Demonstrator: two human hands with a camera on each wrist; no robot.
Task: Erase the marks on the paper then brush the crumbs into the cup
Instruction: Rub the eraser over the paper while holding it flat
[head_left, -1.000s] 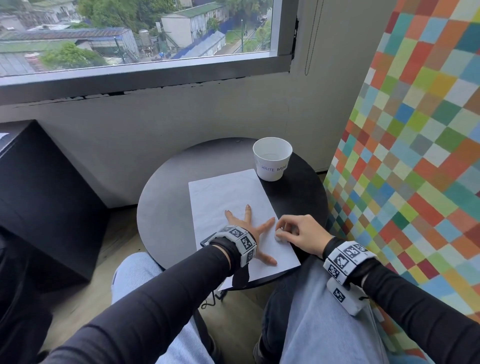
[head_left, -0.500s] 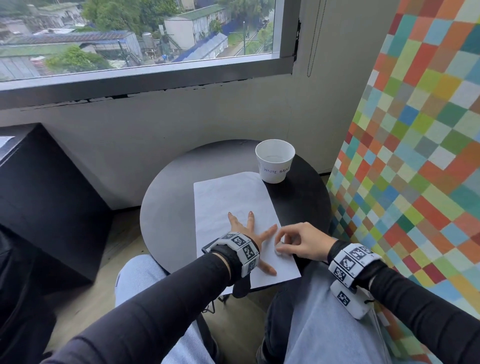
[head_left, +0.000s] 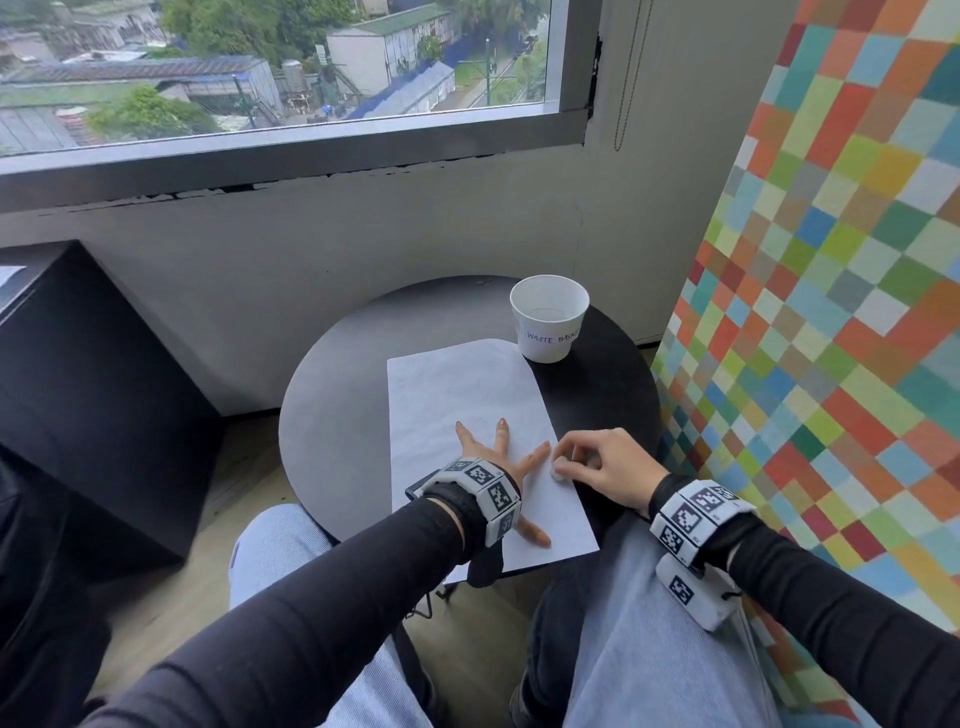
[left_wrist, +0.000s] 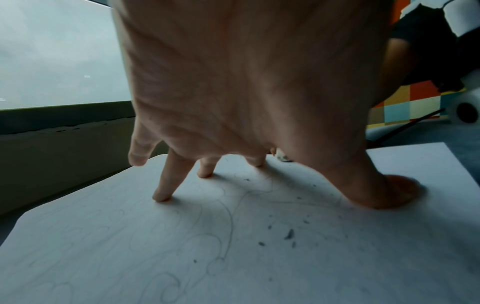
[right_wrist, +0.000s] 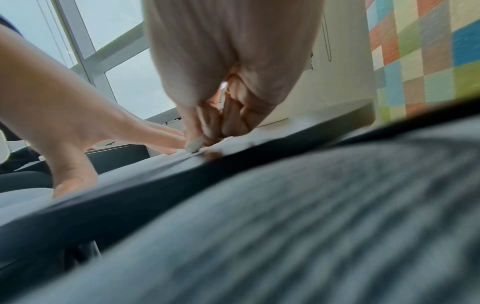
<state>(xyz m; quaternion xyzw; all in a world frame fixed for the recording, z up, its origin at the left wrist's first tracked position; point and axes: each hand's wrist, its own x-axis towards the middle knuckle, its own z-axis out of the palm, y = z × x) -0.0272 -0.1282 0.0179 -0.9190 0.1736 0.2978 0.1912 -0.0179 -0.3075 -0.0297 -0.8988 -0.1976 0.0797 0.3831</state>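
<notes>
White paper and white cup on a black table; multicoloured checkered wall at frame right.

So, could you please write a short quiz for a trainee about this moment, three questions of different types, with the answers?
1. True or false: the left hand lies spread flat on the paper.
2. What does the right hand pinch? A) a pencil B) a small white eraser C) the cup
3. Fill in: dark eraser crumbs lie on the ____, not yet in the cup.

Key
1. True; its fingertips and thumb press the sheet down.
2. B; the eraser touches the sheet near its right edge.
3. Paper; the crumbs show in the left wrist view, beside faint pencil lines.
</notes>
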